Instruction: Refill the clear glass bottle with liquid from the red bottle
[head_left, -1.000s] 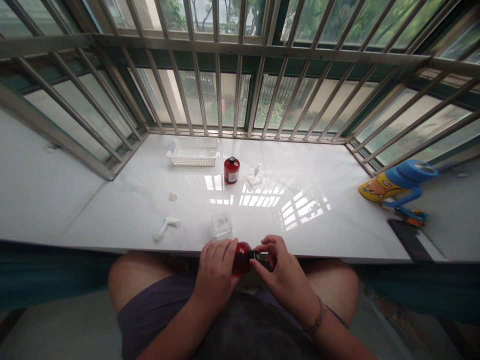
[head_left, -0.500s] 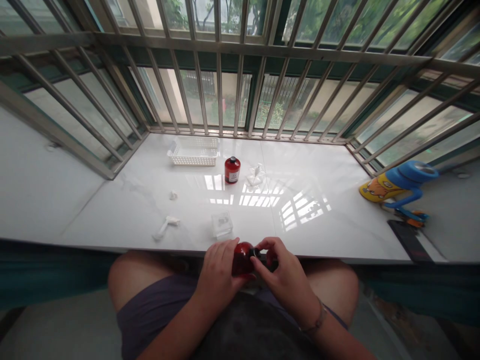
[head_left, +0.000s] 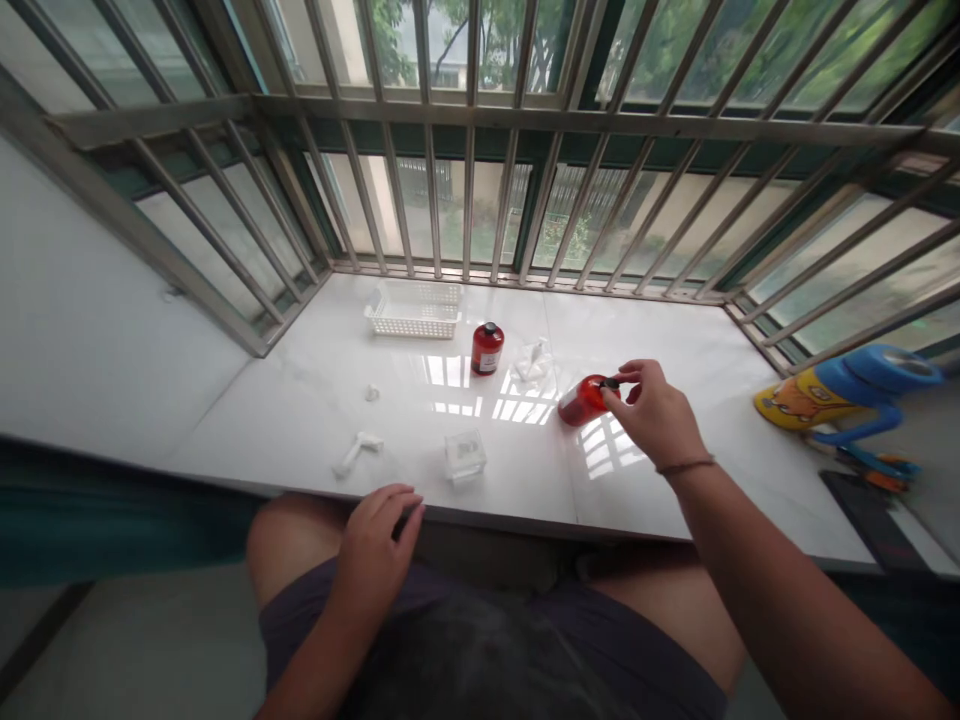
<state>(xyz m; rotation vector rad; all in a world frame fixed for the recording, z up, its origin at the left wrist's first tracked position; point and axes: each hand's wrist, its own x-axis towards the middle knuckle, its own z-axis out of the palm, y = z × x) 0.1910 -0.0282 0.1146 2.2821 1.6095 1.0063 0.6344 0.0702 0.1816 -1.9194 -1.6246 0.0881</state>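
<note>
My right hand pinches the black cap of a red bottle, which leans over to the left at the right of the counter. Whether its base touches the surface I cannot tell. A second red bottle with a black cap and a white label stands upright further back. Between the two bottles lies a crumpled clear plastic wrapper. My left hand is empty at the counter's front edge, its fingers curved and the thumb apart. Closest to it are a small clear box and a white pump head.
A white plastic basket stands at the back by the window bars. A small whitish bit lies on the left part of the white counter. On the right are a blue and yellow flask and a dark phone.
Both hands were on the red bottle over my lap. My left hand has let go and moved left. My right hand has carried the bottle forward and right, over the counter.
</note>
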